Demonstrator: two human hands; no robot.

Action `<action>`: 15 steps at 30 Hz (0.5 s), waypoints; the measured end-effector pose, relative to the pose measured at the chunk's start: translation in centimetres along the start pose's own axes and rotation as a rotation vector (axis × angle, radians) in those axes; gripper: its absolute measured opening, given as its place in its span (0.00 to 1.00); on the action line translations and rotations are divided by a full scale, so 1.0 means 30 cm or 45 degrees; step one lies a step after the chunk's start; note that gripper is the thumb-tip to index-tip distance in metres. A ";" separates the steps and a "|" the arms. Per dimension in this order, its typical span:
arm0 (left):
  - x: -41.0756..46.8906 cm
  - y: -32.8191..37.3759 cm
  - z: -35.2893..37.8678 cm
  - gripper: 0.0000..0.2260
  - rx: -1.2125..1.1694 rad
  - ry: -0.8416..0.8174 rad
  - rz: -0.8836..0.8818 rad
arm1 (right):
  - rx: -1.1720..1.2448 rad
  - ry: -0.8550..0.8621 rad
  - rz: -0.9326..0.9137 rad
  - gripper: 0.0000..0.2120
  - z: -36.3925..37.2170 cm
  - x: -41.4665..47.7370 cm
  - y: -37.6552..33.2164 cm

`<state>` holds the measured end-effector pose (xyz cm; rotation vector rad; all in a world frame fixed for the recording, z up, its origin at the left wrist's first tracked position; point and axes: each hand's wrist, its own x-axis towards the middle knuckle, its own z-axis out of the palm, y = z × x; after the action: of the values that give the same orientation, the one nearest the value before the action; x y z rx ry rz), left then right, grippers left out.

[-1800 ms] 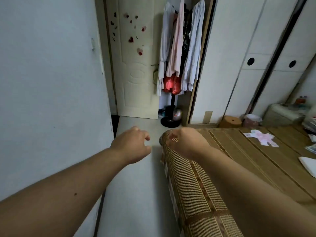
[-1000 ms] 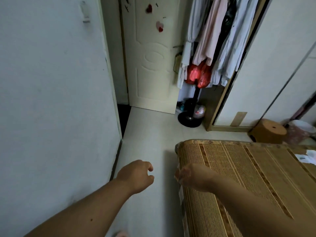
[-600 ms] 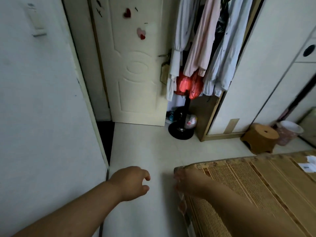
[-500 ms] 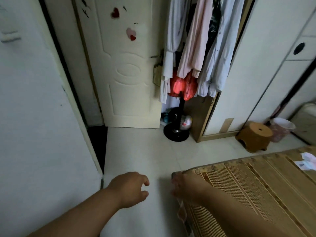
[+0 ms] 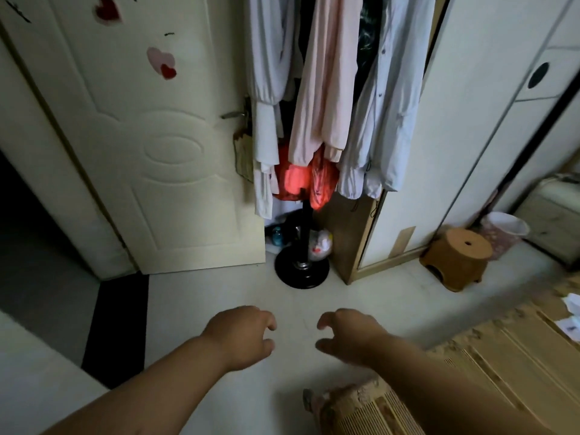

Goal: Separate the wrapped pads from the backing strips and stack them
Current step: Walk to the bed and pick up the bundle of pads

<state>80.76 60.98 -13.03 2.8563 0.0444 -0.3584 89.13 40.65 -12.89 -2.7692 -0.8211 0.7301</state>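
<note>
My left hand and my right hand hover side by side over the pale floor, fingers loosely curled and apart, holding nothing. A few white wrapped pads or paper strips lie on the bamboo bed mat at the far right edge, well away from both hands. I cannot tell pads from backing strips at that distance.
A cream door with heart stickers stands open, with a dark doorway to its left. A coat stand holds hanging clothes. A brown stool and a waste bin sit by the white wardrobe.
The view has swung left and forward toward the door. My right hand has lifted off the mat's corner and now hovers over the floor beside my left hand.
</note>
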 end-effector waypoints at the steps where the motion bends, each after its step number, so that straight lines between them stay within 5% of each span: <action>1: 0.071 -0.001 -0.035 0.19 -0.006 0.023 0.006 | 0.010 0.009 0.013 0.20 -0.039 0.051 0.012; 15: 1.023 -0.024 -0.282 0.18 0.257 -0.067 0.475 | 0.242 0.165 0.365 0.20 -0.327 0.671 0.324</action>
<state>112.47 63.82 -12.88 2.9609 -0.5561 -0.3760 113.25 43.40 -15.36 -2.7525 -0.3153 0.6260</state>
